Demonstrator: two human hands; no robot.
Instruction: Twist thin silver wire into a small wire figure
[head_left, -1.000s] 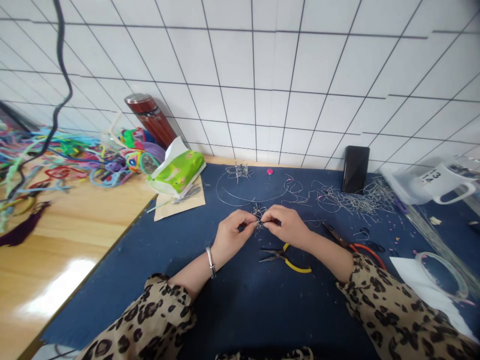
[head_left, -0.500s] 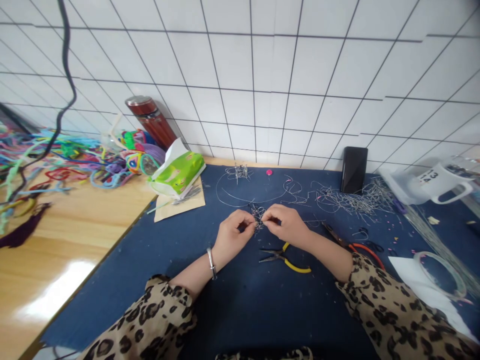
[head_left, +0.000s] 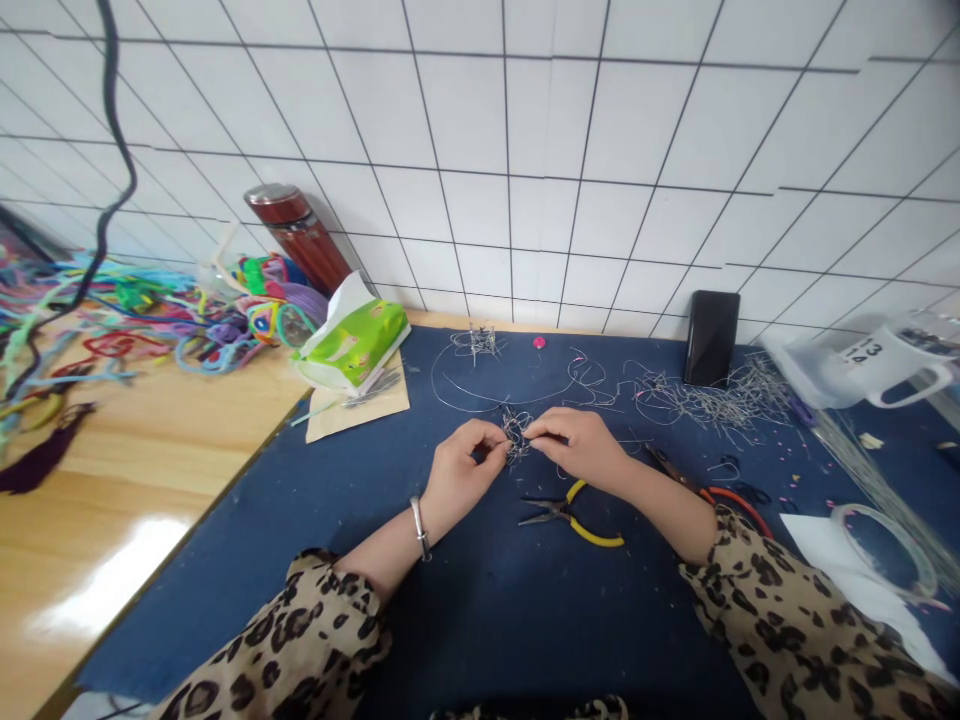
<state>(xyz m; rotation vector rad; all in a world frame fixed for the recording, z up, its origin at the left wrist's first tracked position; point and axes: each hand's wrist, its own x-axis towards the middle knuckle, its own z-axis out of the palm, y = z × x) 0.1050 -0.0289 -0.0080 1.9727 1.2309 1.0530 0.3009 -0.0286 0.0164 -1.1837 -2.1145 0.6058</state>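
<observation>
A small tangled piece of bent silver wire (head_left: 517, 434) is between my two hands over the dark blue mat (head_left: 480, 600). My left hand (head_left: 469, 462) pinches its left side between thumb and forefinger. From the other side, my right hand (head_left: 577, 443) has thumb and forefinger pinched at the wire's right edge; fine strands hide the exact contact. Just below my right hand lie yellow-handled needle-nose pliers (head_left: 574, 515), jaws pointing left. A second wire piece (head_left: 480, 343) sits farther back, and a long thin wire curves around from it.
Cutters with red handles (head_left: 739, 497) lie beside my right forearm. A heap of loose wire (head_left: 697, 400), a black phone (head_left: 711, 338) and a white mug (head_left: 892, 360) are at the right. At the left stand a green tissue pack (head_left: 352, 345) and a red flask (head_left: 300, 235).
My right hand has shifted slightly to the right, away from my left hand. My left hand keeps its pinch on the wire piece. The view has tilted a little.
</observation>
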